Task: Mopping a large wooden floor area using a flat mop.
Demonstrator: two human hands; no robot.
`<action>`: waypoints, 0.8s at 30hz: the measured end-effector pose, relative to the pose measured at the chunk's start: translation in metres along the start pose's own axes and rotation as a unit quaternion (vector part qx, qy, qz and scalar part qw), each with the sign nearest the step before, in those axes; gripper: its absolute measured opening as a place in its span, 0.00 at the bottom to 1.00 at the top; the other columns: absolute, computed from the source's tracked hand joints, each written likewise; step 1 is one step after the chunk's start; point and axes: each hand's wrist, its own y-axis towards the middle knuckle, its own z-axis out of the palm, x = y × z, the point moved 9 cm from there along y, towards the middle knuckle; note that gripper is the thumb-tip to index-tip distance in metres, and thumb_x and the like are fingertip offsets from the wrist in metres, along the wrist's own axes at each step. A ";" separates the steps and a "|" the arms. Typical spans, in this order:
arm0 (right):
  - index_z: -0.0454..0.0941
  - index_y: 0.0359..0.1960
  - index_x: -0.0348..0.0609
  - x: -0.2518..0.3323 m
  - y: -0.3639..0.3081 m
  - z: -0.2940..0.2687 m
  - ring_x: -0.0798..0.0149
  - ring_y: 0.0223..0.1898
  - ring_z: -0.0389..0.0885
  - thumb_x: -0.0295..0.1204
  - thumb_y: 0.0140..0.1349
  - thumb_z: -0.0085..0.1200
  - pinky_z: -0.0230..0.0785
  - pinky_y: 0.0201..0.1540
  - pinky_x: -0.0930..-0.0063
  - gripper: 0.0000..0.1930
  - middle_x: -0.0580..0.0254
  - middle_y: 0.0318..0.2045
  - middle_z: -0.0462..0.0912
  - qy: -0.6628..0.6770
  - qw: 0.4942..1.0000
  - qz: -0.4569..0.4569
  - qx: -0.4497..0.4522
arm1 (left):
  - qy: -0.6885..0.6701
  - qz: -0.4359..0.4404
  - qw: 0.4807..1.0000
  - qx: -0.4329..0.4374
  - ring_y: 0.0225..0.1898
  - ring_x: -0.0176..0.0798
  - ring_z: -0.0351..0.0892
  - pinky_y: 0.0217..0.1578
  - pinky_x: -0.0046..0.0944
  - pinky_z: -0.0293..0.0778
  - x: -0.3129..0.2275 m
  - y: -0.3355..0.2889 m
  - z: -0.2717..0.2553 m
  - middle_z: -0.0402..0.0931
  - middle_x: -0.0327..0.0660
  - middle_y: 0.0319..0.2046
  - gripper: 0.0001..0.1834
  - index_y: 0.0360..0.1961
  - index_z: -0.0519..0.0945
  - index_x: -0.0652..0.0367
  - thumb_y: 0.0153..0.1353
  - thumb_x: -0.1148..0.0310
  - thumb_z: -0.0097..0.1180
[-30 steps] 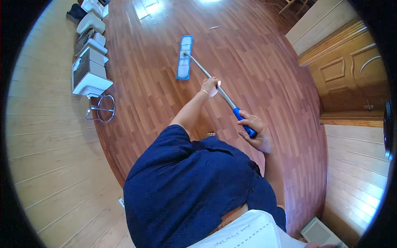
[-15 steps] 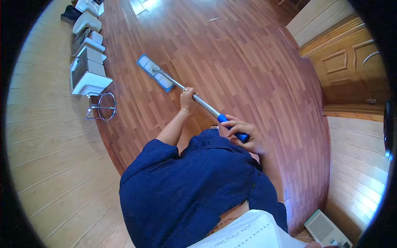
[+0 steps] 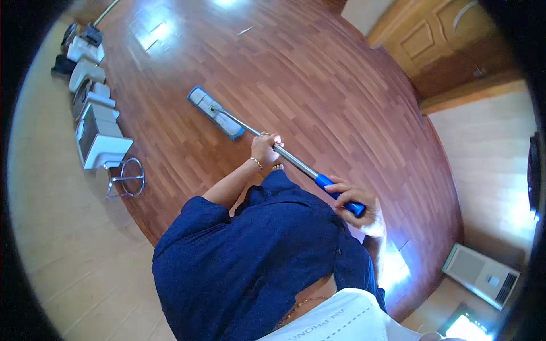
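A flat mop (image 3: pixel 242 123) slants across the wood-patterned floor, its blue-edged rectangular head (image 3: pixel 216 112) lying flat ahead of me. My left hand (image 3: pixel 264 150), with a bracelet at the wrist, is wrapped around the lower part of the silver pole (image 3: pixel 296 162). At the pole's top end, my right hand (image 3: pixel 364 209) curls its fingers over the blue handle grip (image 3: pixel 335 192) close to my body. The tip of one foot (image 3: pixel 277 167) shows just below my left hand.
Along the left wall stand a chrome tubular frame (image 3: pixel 126 178), a white box-shaped unit (image 3: pixel 108 149) and several other items. A wooden door (image 3: pixel 432 48) is at the upper right, and a white appliance (image 3: pixel 482 275) at the lower right. A thin pale object (image 3: pixel 245 30) lies on the floor ahead.
My view has turned, so the left-wall items sit lower and the door higher. My right hand and the handle end have shifted right and down in the picture. Both hands keep hold of the mop.
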 end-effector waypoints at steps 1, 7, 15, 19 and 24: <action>0.79 0.29 0.39 0.004 -0.019 -0.002 0.46 0.59 0.71 0.20 0.46 0.59 0.61 0.61 0.55 0.07 0.49 0.46 0.81 -0.008 0.999 0.021 -0.032 | -0.058 0.008 0.998 0.007 0.26 0.47 0.76 0.27 0.48 0.69 -0.009 -0.005 0.010 0.74 0.37 0.16 0.09 0.17 0.71 0.50 0.42 0.69 0.61; 0.79 0.29 0.38 0.031 -0.143 -0.008 0.47 0.55 0.75 0.30 0.44 0.68 0.65 0.57 0.57 0.12 0.48 0.45 0.81 -0.074 0.979 0.050 -0.184 | -0.080 0.184 0.958 0.205 0.29 0.47 0.76 0.33 0.44 0.71 -0.128 -0.027 0.077 0.75 0.37 0.22 0.10 0.25 0.73 0.52 0.43 0.67 0.63; 0.78 0.25 0.42 0.090 -0.284 0.035 0.47 0.42 0.83 0.52 0.42 0.67 0.72 0.47 0.58 0.24 0.52 0.37 0.84 -0.272 0.911 0.026 -0.309 | -0.129 0.307 0.881 0.335 0.30 0.49 0.75 0.32 0.47 0.72 -0.244 -0.111 0.143 0.73 0.41 0.23 0.17 0.21 0.72 0.54 0.50 0.55 0.64; 0.77 0.24 0.43 0.137 -0.339 0.054 0.50 0.32 0.84 0.55 0.46 0.63 0.75 0.34 0.61 0.25 0.53 0.31 0.84 -0.382 0.869 0.002 -0.315 | -0.164 0.376 0.840 0.355 0.29 0.50 0.76 0.28 0.49 0.72 -0.327 -0.169 0.155 0.72 0.42 0.19 0.24 0.15 0.69 0.53 0.53 0.46 0.58; 0.75 0.34 0.43 0.190 -0.393 0.101 0.56 0.28 0.81 0.54 0.50 0.62 0.74 0.32 0.61 0.25 0.55 0.31 0.81 -0.466 0.821 -0.029 -0.328 | -0.148 0.450 0.725 0.499 0.26 0.50 0.77 0.25 0.51 0.72 -0.404 -0.239 0.130 0.73 0.40 0.18 0.12 0.16 0.71 0.51 0.48 0.58 0.58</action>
